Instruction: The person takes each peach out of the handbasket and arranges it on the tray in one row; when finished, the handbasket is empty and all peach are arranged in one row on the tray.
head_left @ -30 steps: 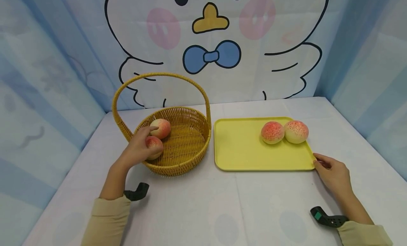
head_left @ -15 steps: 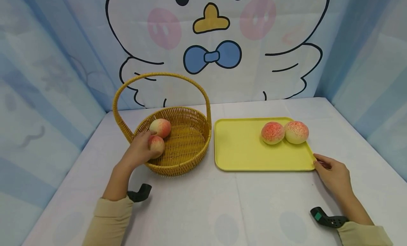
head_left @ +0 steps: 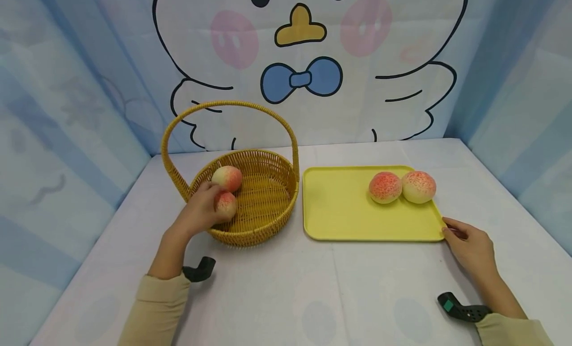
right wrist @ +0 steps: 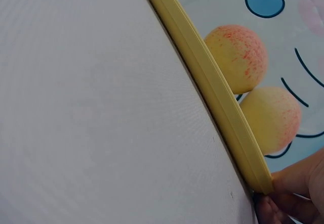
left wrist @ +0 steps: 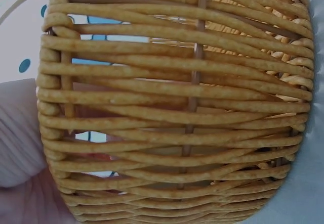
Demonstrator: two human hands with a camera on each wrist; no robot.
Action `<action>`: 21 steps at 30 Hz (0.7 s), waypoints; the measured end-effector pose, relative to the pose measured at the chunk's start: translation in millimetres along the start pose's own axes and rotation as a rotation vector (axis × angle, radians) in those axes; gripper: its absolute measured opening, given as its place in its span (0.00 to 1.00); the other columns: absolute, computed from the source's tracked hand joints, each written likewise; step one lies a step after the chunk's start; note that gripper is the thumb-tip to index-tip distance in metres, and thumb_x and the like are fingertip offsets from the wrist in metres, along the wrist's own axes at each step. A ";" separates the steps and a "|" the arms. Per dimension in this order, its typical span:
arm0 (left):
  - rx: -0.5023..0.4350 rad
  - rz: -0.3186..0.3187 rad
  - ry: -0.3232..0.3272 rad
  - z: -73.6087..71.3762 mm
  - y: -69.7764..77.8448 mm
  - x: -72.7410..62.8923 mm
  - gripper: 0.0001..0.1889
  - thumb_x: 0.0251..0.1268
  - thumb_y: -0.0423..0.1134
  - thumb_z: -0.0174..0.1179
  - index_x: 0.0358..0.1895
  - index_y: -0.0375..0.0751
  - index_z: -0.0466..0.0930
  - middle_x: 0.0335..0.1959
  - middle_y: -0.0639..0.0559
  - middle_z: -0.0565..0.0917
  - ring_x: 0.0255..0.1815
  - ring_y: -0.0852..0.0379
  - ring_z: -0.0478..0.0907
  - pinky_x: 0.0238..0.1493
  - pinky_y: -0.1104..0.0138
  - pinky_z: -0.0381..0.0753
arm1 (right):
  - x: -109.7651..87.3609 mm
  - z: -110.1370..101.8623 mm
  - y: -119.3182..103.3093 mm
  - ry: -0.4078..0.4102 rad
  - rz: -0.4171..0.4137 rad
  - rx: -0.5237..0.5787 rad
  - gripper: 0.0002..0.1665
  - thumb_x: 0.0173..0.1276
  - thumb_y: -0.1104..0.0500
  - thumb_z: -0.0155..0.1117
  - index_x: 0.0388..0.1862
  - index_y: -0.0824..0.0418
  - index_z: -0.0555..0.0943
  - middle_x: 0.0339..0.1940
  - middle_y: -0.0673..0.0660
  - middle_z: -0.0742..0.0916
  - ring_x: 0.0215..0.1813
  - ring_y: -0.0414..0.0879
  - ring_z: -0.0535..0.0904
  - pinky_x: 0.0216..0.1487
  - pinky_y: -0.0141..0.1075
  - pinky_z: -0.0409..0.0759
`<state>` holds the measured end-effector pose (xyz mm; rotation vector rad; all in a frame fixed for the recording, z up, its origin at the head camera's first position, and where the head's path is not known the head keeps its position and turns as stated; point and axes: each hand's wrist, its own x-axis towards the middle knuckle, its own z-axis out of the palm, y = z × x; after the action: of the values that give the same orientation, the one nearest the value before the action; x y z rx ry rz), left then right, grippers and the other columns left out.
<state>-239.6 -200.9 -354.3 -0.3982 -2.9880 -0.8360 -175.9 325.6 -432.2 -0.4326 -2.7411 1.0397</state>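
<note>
At the L side of the bench (head_left: 321, 291), the wicker basket (head_left: 263, 202) stands upright, its hoop handle (head_left: 229, 103) arching overhead. 2 fruits sit inside toward its L: far peach (head_left: 227, 178) & near peach (head_left: 226, 206). L hand (head_left: 199, 211) reaches over the basket's edge, fingers & thumb round the near peach; can't tell if that fruit rests on the basket floor. R hand (head_left: 471, 245), well apart, pinches the yellow tray (head_left: 335, 202) at its near R corner, thumb above, fingers below. Toward the tray's R end: redder peach (head_left: 385, 187) & paler peach (head_left: 418, 187), side by side, seemingly touching.

Progress (my read): split's 2 in basket, 2 on tray, so prob. abt midway. Near peach not let go yet, so that step looks unfinished; can't tell if it's a set-down or a pick-up, so can't pin the no. left. L wrist cam shows mostly weave, little help.

Surface: white cloth w/ faint grey spots, approx. flat, a slight crease near the middle. Room: fabric backdrop (head_left: 353, 115) behind, cartoon print incl. blue bow tie (head_left: 301, 80); pale blue drapes (head_left: 62, 197) on both sides. Beige sleeves (head_left: 154, 306), black wrist unit (head_left: 199, 269) on each arm.
</note>
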 end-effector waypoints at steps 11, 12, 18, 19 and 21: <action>0.038 0.000 0.049 3.1 0.5 1.3 0.30 0.50 0.39 0.66 0.55 0.28 0.69 0.46 0.36 0.75 0.47 0.43 0.71 0.48 0.50 0.72 | -1.1 -0.6 -0.6 0.002 -0.010 0.007 0.25 0.70 0.58 0.50 0.60 0.72 0.69 0.51 0.73 0.76 0.51 0.63 0.70 0.46 0.54 0.69; 0.039 -0.002 0.064 4.1 0.4 1.8 0.29 0.50 0.40 0.66 0.54 0.28 0.70 0.45 0.37 0.75 0.46 0.44 0.71 0.47 0.51 0.72 | -1.2 -0.7 -0.7 0.003 -0.009 0.008 0.25 0.70 0.58 0.50 0.60 0.72 0.70 0.51 0.73 0.76 0.51 0.63 0.70 0.46 0.54 0.69; 0.023 -0.026 0.152 8.9 2.9 3.5 0.30 0.48 0.45 0.66 0.52 0.30 0.71 0.41 0.39 0.76 0.42 0.45 0.72 0.42 0.53 0.74 | -1.6 -1.0 -1.4 0.003 -0.011 -0.007 0.25 0.70 0.58 0.50 0.60 0.72 0.70 0.50 0.73 0.77 0.49 0.62 0.71 0.43 0.50 0.69; 0.015 -0.024 0.162 9.3 3.8 3.3 0.30 0.47 0.46 0.66 0.53 0.30 0.71 0.42 0.39 0.76 0.43 0.46 0.71 0.42 0.53 0.74 | -1.6 -1.1 -1.5 0.002 -0.011 -0.009 0.25 0.70 0.58 0.50 0.60 0.72 0.70 0.50 0.72 0.77 0.49 0.61 0.71 0.42 0.49 0.69; -0.006 -0.009 0.177 9.6 5.9 2.8 0.32 0.46 0.46 0.67 0.54 0.30 0.70 0.43 0.39 0.77 0.44 0.46 0.71 0.43 0.52 0.74 | -1.3 -1.1 -1.6 0.002 -0.009 -0.013 0.24 0.69 0.58 0.50 0.60 0.72 0.70 0.49 0.72 0.77 0.48 0.61 0.71 0.42 0.48 0.69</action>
<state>-240.3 -190.4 -359.3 -0.2934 -2.8274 -0.8339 -174.7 324.8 -430.4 -0.4224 -2.7465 1.0192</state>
